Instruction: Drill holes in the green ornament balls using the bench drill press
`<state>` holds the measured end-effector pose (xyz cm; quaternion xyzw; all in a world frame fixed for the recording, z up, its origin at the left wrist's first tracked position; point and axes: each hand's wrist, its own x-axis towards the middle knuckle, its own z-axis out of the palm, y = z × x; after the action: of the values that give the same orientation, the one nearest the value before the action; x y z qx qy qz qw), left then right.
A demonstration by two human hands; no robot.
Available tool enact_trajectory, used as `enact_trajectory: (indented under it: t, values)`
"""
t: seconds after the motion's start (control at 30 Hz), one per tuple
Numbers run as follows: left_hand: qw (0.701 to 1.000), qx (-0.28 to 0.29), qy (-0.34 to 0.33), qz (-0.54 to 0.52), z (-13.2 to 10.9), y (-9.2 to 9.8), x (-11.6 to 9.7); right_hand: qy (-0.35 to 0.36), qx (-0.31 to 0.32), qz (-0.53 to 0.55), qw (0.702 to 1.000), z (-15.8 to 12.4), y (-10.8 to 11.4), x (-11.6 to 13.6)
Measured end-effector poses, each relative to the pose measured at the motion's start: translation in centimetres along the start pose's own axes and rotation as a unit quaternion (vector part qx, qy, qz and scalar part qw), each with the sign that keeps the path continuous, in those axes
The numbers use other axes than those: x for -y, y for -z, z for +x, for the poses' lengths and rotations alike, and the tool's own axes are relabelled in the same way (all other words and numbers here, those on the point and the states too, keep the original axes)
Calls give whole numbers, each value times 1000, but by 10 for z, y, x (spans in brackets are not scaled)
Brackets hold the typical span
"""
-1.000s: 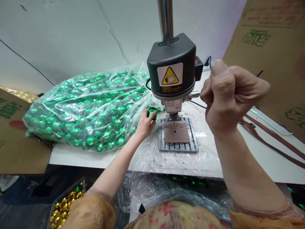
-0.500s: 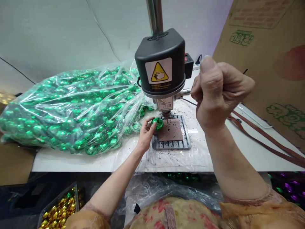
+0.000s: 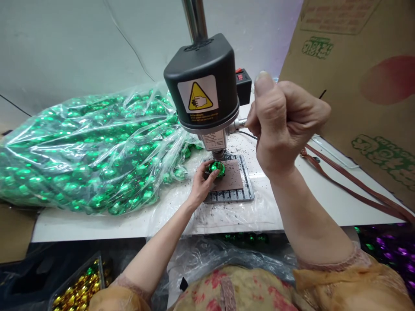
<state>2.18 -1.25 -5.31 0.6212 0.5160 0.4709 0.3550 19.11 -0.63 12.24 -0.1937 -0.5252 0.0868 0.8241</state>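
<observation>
Between the thumb and fingers of my left hand (image 3: 203,179) is a shiny green faceted ball (image 3: 217,169). The ball sits right under the chuck of a small black drill press (image 3: 202,82), over a brown board (image 3: 232,175) on the slotted metal base (image 3: 247,179). Whether a drill bit touches the ball is hidden. My right hand (image 3: 282,121) is closed in a fist at the press's feed handle (image 3: 240,124); most of the handle is covered by the fingers. Dark shavings lie around the base.
A clear plastic bag (image 3: 90,151) full of green balls fills the left of the white table (image 3: 106,226). At the right stand a cardboard box (image 3: 350,86) and a brown strap (image 3: 350,185). Below the table edge are gold balls (image 3: 78,285) and purple balls (image 3: 389,250).
My left hand has moved the green ball rightward over the board, beneath the chuck. My right hand stays closed at the handle. The whole view has shifted slightly.
</observation>
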Motion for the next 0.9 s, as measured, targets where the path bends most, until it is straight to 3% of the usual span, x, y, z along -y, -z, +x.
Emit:
enact_trajectory:
  t: [0.17, 0.5, 0.9]
  values:
    - [1000, -3, -9, 12, 0, -2, 2, -32, 1, -32, 999, 2, -2, 2]
    - [984, 14, -108, 139, -8, -12, -4, -18, -10, -46, 999, 7, -7, 0]
    - [987, 39, -93, 125, -2, -15, 3, 5, 6, -43, 999, -3, 2, -3]
